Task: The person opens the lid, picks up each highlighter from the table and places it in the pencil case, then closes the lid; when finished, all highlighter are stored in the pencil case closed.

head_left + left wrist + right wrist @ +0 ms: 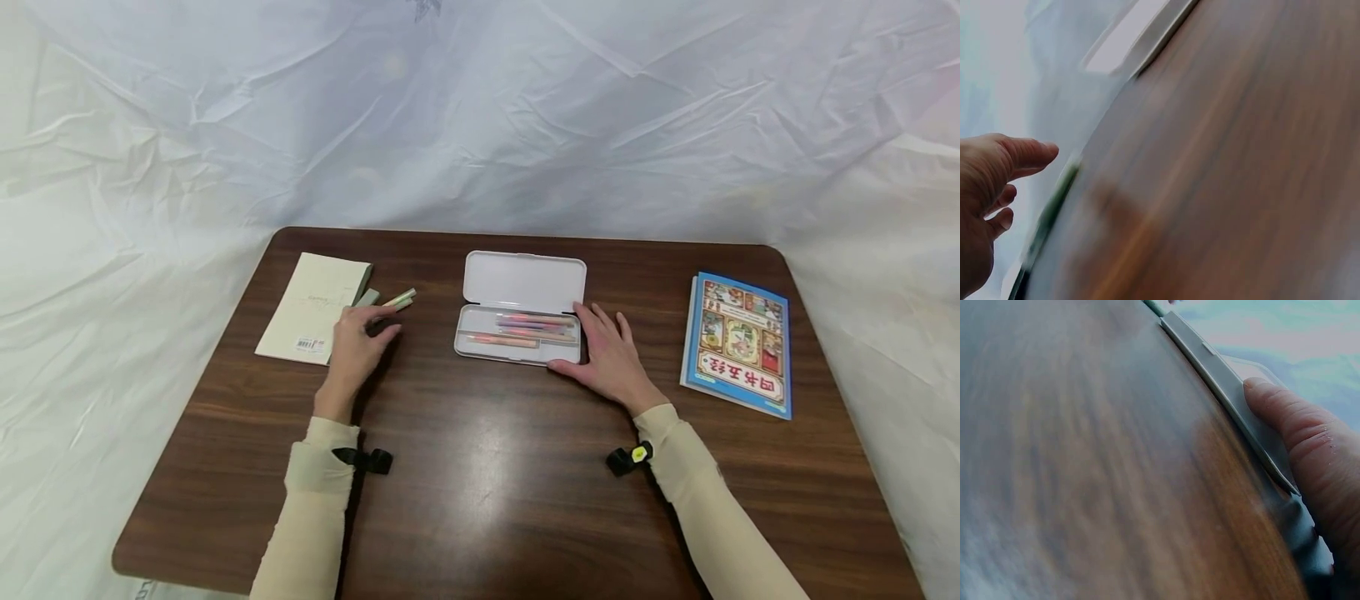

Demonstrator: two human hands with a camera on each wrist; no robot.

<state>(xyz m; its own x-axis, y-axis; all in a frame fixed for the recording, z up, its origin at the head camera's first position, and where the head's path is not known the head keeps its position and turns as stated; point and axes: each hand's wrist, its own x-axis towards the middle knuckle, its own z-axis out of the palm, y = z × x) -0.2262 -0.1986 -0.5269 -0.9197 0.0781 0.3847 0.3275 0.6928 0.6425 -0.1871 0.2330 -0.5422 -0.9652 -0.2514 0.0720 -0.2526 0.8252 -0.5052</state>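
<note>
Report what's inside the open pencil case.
Several slim pens lie in the pencil case. Whatever is directly beneath them is covered; the right hand hides the near right corner.

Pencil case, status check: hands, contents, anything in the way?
Right hand touching right end of open pencil case. Left hand at loose green pens near notebook. Pinkish pens inside. No obstruction seen between left hand and pencil case.

On your worktop [480, 500], a notebook [311, 304] is lying left, a pencil case [525, 282] is sitting to its right with pens [534, 320] lying inside, and a book [741, 346] is resting farther right.
</note>
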